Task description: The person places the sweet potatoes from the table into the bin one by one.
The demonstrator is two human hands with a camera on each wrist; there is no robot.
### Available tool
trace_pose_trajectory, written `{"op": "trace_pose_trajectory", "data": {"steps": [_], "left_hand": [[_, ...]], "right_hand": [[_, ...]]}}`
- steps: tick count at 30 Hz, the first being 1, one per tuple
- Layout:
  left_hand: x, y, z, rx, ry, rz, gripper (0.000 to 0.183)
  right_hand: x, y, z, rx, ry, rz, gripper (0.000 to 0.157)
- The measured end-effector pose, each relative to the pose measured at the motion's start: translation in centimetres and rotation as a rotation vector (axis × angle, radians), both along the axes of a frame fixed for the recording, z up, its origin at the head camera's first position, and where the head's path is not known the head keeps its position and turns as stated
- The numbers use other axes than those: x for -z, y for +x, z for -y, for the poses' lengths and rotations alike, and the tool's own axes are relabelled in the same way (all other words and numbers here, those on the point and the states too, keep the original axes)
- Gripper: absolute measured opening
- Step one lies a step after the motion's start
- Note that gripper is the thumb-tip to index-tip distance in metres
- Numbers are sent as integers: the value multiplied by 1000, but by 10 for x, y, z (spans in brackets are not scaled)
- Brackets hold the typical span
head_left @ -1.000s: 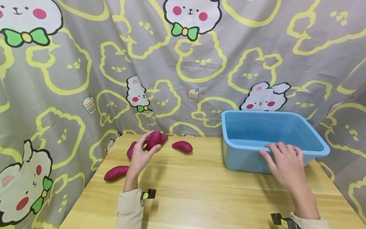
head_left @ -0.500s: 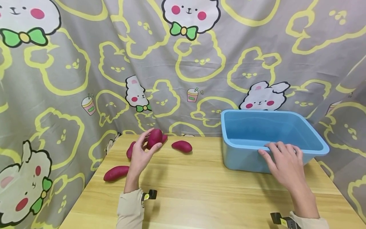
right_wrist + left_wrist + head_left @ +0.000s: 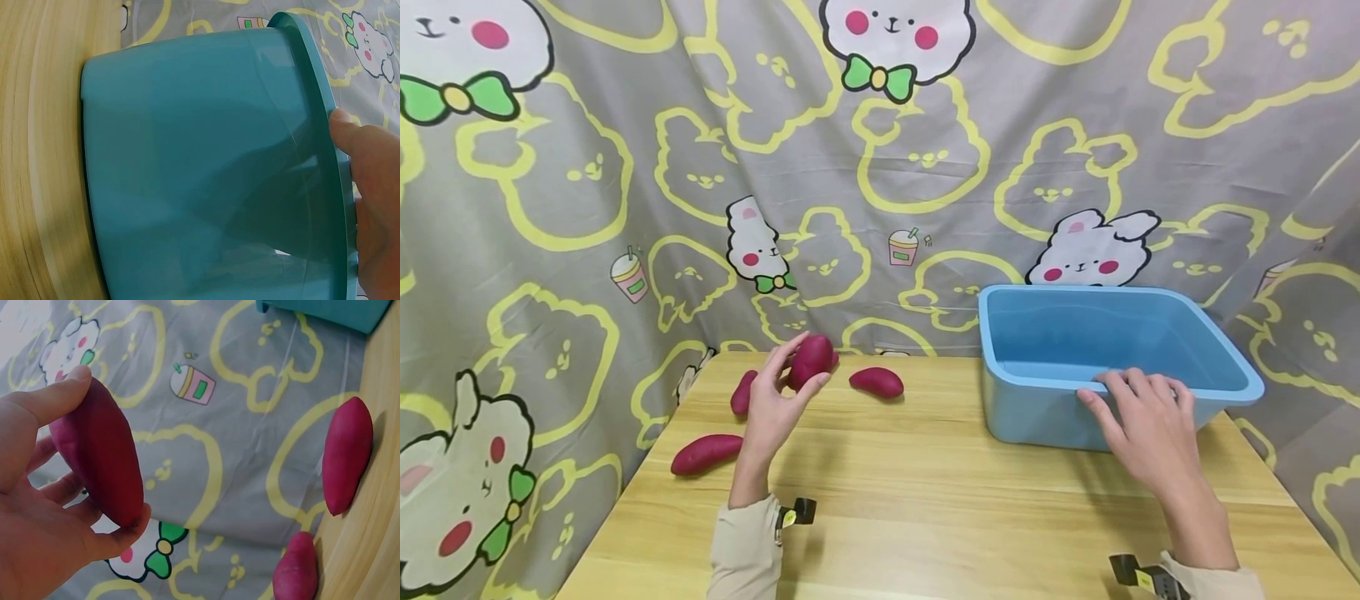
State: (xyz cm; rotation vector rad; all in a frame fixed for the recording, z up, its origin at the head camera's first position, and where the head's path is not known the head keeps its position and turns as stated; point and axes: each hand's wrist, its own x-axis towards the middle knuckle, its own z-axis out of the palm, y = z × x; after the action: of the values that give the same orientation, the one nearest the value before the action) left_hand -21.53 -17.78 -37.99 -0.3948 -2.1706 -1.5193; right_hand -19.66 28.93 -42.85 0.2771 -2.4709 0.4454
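Note:
My left hand (image 3: 771, 417) holds a purple-red sweet potato (image 3: 812, 360) above the back left of the table. In the left wrist view the thumb lies at the upper end of this sweet potato (image 3: 103, 456) and fingers curl to its lower end. Behind it, another sweet potato (image 3: 835, 359) is mostly hidden. More lie around that hand: one to the right (image 3: 877, 382), one to the left (image 3: 742, 394) and a longer one (image 3: 706, 454) nearer the front. On the right, my right hand (image 3: 1153, 433) grips the near rim of a blue plastic tub (image 3: 1045, 417), fingers inside, thumb outside.
A wooden table (image 3: 910, 500) carries everything. Its back edge meets a grey patterned curtain (image 3: 850, 175), which also hangs along the left and right sides. The tub stands upright at the back right, against the curtain.
My left hand has raised the sweet potato slightly and shifted it a little to the right. The right hand keeps its place on the tub's rim.

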Motion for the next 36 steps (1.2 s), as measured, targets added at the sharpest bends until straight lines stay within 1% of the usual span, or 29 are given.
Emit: {"op": "trace_pose_trajectory", "data": {"steps": [3,9,14,24,30,36], "left_hand": [[0,0,-3,-10,-17,-26,59],[-5,4,-10,-15,-40,-84,57],[-6,5,-14,-9,-46,-97,57],[-2,4,-17,-19,-61,-98,57],[-3,4,-20,-17,-59,-91,57],[-4,5,-22,-11,-49,-68,58]], "right_hand": [[0,0,0,-1,2,-1,36],[0,-1,-1,0,5,-10,36],[1,-1,-1,2,3,-7,35],[0,-1,1,0,1,1,36],[-1,-1,1,4,-1,7,37],[-2,0,1,7,0,8,37]]}}
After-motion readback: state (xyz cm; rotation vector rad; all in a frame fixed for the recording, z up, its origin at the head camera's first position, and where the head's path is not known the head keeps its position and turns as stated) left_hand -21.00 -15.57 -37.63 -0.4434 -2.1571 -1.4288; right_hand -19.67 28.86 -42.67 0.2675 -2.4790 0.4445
